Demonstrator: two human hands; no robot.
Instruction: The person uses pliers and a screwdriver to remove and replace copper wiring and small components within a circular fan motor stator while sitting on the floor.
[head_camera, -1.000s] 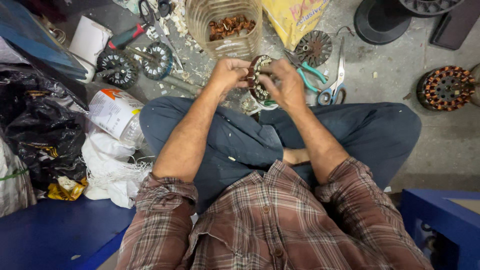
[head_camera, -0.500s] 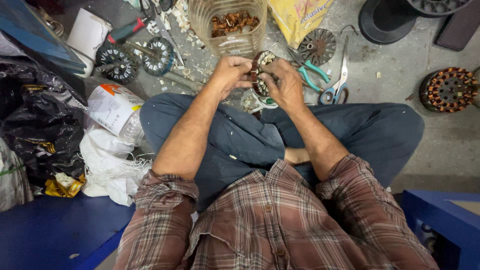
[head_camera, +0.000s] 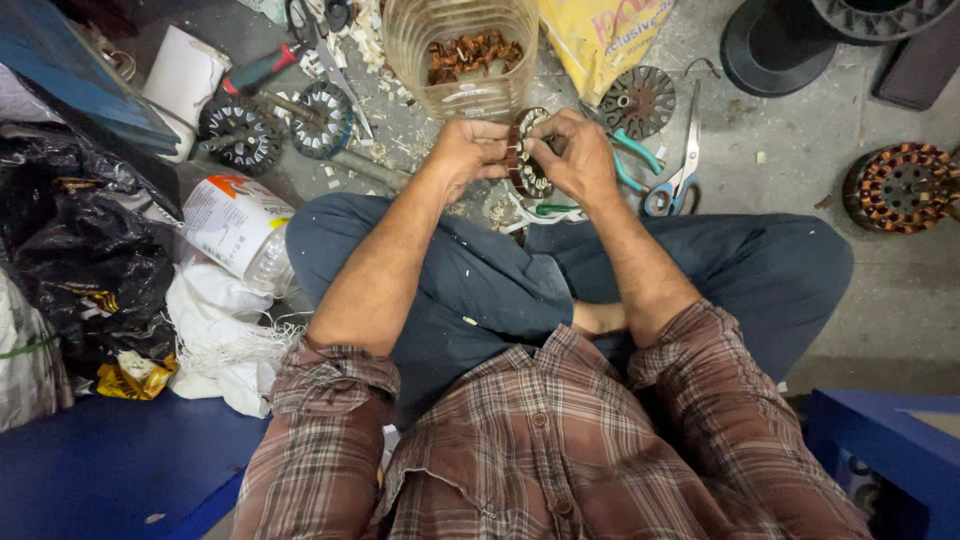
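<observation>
Seen from above, a seated person in a plaid shirt holds a round, slotted metal motor stator (head_camera: 527, 155), brown with pale insulation in its slots, above the knees. The left hand (head_camera: 465, 155) grips its left edge, fingers curled tight. The right hand (head_camera: 580, 155) pinches its right rim. Teal-handled scissors (head_camera: 672, 185) lie just right on the concrete floor (head_camera: 800, 140).

Five round motor cores show: one wound stator (head_camera: 527, 153) between the hands, two stripped ones (head_camera: 240, 133) (head_camera: 322, 118) far left, one dark disc (head_camera: 640, 100) far, one copper-wound (head_camera: 903, 187) right; one pair of scissors (head_camera: 680, 170); one clear plastic jar (head_camera: 462, 50).
</observation>
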